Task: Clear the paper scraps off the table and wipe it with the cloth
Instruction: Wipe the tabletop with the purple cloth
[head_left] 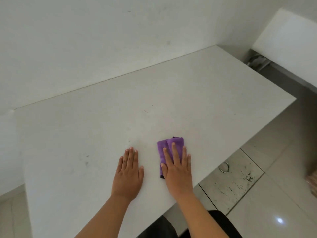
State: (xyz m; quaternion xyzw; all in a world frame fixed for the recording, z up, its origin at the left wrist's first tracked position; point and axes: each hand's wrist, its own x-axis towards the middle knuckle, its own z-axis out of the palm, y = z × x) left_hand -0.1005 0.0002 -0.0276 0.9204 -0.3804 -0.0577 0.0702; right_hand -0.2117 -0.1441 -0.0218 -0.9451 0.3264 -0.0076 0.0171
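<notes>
No brand or label shows anywhere; the only writing is a dark scrawl on the worn floor tile (240,179) at approx 4 o'clock from the cloth, too small to read.

The cloth (167,148) is purple, folded into a rough rectangle w/ a dark trim at its near corner (soft, towel-like nap). It lies flat on the white table (154,100), near the table's right-front edge.

Right hand (177,167) lies palm-down on the cloth, fingers straight & spread, pressing it to the surface, not curled round it. Left hand (128,170) rests flat on the bare tabletop at 9 o'clock from the cloth, fingers straight & together, holding nothing, just apart from the cloth.

A few faint grey smudges mark the tabletop at 9 o'clock from the left hand.
</notes>
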